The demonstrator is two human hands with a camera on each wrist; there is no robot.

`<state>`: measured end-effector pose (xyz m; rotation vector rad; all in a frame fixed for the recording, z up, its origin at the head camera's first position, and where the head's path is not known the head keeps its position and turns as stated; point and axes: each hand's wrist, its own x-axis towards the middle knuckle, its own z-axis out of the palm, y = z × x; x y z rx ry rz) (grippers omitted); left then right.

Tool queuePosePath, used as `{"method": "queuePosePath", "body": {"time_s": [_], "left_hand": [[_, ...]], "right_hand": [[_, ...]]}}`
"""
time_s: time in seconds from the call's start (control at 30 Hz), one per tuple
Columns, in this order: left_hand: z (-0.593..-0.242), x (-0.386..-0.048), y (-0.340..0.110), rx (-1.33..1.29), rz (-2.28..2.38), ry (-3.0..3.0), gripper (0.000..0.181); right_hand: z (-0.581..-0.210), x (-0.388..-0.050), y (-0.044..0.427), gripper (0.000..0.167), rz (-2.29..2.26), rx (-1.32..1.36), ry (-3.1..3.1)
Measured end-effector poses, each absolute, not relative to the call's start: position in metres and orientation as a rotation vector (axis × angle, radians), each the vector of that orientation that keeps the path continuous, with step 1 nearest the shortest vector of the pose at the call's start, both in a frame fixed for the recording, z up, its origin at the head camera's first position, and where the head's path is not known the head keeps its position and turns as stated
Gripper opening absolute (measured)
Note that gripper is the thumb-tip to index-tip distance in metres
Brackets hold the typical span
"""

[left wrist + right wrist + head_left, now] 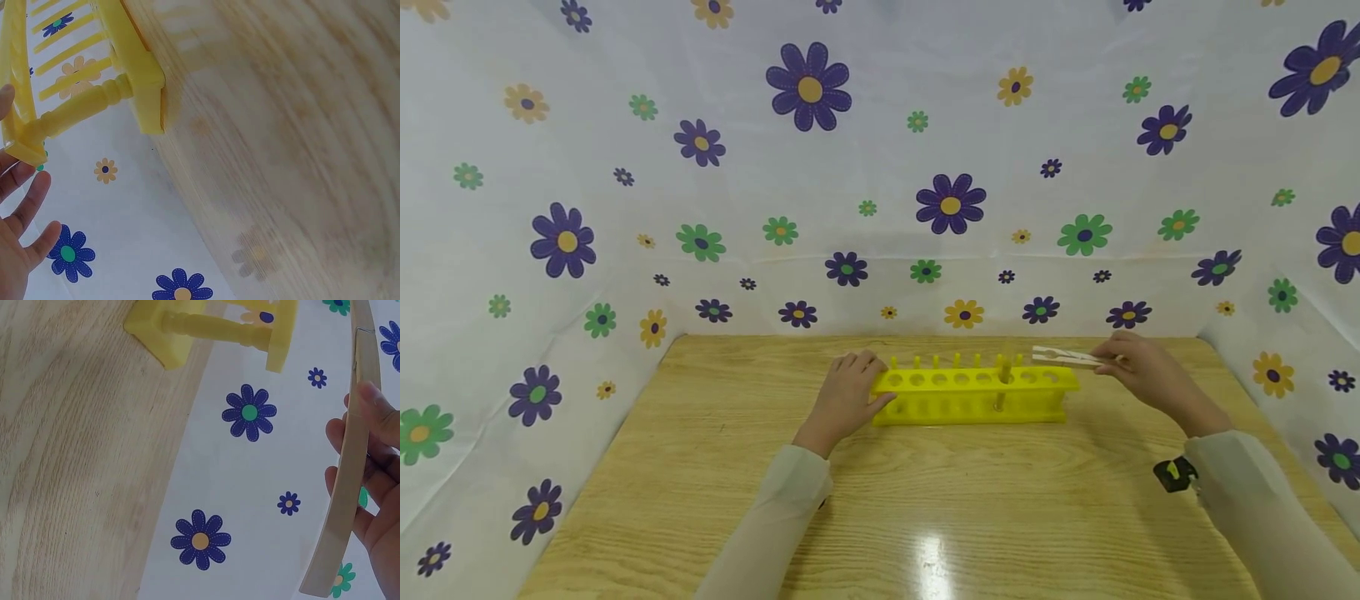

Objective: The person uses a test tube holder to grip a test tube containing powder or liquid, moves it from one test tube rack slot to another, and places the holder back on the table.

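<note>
A yellow test tube rack (pixel 940 413) stands upright on the wooden table, with a row of round holes along its top. One slim, see-through test tube (pixel 1003 372) is upright in a hole right of the middle. My left hand (pixel 842 398) holds the rack's left end by the top plate, thumb at the front. In my right hand (pixel 1152 382) is a wooden test tube holder (pixel 1066 357), pinched between thumb and fingers. Its jaws point left, above and behind the rack's right end. The right wrist view shows the wire spring on the holder (pixel 347 494).
White cloth (pixel 865 150) printed with flowers hangs behind the table and on both sides. The wooden tabletop (pixel 925 508) stretches in front of the rack. A small black device (pixel 1176 474) is at my right sleeve.
</note>
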<state>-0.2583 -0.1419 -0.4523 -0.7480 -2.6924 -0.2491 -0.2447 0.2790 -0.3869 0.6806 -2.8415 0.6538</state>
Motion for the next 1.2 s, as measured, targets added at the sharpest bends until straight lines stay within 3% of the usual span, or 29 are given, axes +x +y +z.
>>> {"method": "queuePosePath", "body": {"time_s": [1.2], "left_hand": [[-0.451,-0.254,-0.139,-0.725,-0.252,-2.708,0.039]], "right_hand": [[-0.398,-0.247,0.272,0.010,0.542,0.711,-2.757]]}}
